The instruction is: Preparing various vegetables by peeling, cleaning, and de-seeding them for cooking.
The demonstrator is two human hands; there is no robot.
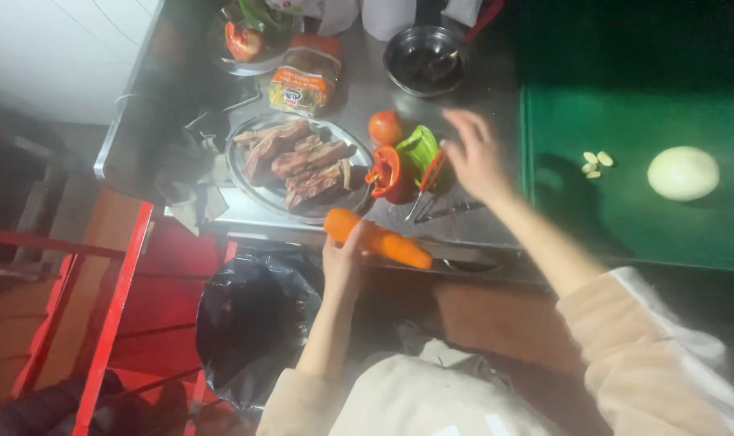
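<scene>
1. The left hand (344,257) is wrapped around the thick end of a long orange carrot (377,239), fingers pressed onto it. The carrot is held level over the front edge of the steel counter (480,97), above a black rubbish bag (250,323) that hangs open below.
2. The right hand (473,157) hovers above the counter with fingers spread and loose, gripping nothing. It is nearest to a red-handled peeler (428,184), which lies just beside the fingertips; whether they touch it I cannot tell.
3. Just beside the peeler lie a piece of green pepper (418,151), a cut red pepper (385,172) and a round red tomato (385,127).
4. An oval metal plate (242,182) with slabs of brown cooked meat (298,161) sits to the left of the peppers, near the counter's front edge.
5. Behind the plate lies a clear plastic packet (304,79) with an orange and yellow label, lying flat; its print is too small to tell more.
6. Further back stand a dark metal bowl (425,58) and a round bowl of red and green vegetables (246,36).
7. A green cutting board (633,210) to the right holds a peeled pale onion (683,173) and a few garlic cloves (595,162), well apart from both hands.
</scene>
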